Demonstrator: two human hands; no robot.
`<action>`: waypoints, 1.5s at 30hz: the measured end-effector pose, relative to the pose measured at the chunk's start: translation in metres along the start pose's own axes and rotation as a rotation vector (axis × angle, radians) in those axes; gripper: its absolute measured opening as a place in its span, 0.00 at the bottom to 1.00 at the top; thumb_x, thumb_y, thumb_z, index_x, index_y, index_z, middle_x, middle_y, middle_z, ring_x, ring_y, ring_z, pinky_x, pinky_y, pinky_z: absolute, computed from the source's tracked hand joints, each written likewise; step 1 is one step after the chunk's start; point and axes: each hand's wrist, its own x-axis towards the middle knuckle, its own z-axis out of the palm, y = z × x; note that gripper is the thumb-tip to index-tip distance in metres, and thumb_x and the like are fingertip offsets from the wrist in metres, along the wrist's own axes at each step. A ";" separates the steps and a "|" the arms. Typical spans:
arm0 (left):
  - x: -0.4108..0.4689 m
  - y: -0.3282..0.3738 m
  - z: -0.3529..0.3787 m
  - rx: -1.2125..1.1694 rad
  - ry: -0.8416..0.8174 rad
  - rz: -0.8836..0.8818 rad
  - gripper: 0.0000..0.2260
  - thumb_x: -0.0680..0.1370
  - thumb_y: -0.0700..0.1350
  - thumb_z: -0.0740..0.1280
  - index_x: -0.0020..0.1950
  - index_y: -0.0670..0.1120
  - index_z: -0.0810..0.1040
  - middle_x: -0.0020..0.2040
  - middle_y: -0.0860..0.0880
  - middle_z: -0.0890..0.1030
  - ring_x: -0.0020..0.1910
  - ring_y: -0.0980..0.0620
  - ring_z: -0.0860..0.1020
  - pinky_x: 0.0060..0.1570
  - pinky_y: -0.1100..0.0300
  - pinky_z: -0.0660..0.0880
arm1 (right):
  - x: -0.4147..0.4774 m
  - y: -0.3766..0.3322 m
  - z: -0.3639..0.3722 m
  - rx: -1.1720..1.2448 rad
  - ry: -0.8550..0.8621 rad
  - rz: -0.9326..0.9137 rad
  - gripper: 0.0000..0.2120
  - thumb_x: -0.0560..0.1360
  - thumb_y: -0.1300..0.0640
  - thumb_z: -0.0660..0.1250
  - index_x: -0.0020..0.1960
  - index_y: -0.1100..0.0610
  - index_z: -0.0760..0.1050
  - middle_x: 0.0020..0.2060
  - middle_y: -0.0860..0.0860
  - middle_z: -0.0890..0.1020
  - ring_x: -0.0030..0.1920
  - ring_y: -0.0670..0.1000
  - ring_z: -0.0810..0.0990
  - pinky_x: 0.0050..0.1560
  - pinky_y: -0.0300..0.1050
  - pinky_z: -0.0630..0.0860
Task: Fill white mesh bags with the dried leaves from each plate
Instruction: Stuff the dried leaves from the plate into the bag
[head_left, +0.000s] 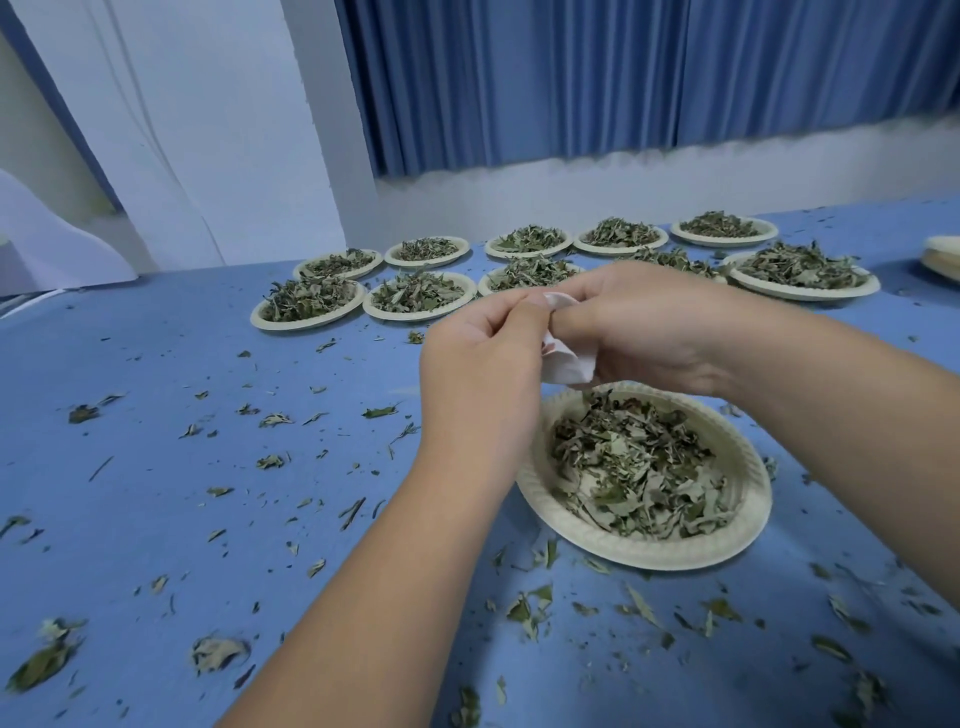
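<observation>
A small white mesh bag (567, 359) hangs between my two hands, just above the far rim of the nearest paper plate (748, 540). That plate holds a heap of dried green leaves (639, 478). My left hand (480, 374) pinches the bag's top edge from the left. My right hand (654, 322) grips the bag from the right, with its fingers curled over the opening. Most of the bag is hidden by my fingers.
Several more paper plates of dried leaves (415, 293) stand in two rows at the back of the blue table (156, 441). Loose leaf bits are scattered over the cloth. A stack of empty plates (943, 257) sits at the right edge. A blue curtain hangs behind.
</observation>
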 end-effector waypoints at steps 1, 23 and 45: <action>0.001 0.000 -0.002 -0.010 0.008 0.000 0.15 0.79 0.38 0.64 0.37 0.49 0.85 0.30 0.53 0.81 0.22 0.55 0.76 0.25 0.69 0.67 | -0.001 -0.001 -0.002 0.037 -0.064 -0.003 0.11 0.73 0.72 0.59 0.48 0.64 0.77 0.31 0.53 0.76 0.31 0.48 0.74 0.32 0.38 0.73; 0.019 -0.009 -0.020 0.099 0.201 0.090 0.13 0.79 0.42 0.65 0.38 0.53 0.83 0.24 0.59 0.72 0.24 0.60 0.68 0.29 0.63 0.65 | -0.053 0.031 -0.025 -0.748 0.185 -0.165 0.20 0.65 0.33 0.63 0.55 0.37 0.75 0.51 0.38 0.73 0.45 0.37 0.73 0.42 0.34 0.67; 0.028 -0.028 -0.025 0.524 0.196 0.284 0.09 0.79 0.44 0.64 0.47 0.52 0.84 0.33 0.65 0.78 0.36 0.66 0.74 0.39 0.70 0.68 | -0.055 0.039 -0.002 -1.179 -0.086 -0.119 0.23 0.75 0.44 0.66 0.69 0.39 0.66 0.59 0.40 0.67 0.61 0.45 0.70 0.45 0.38 0.63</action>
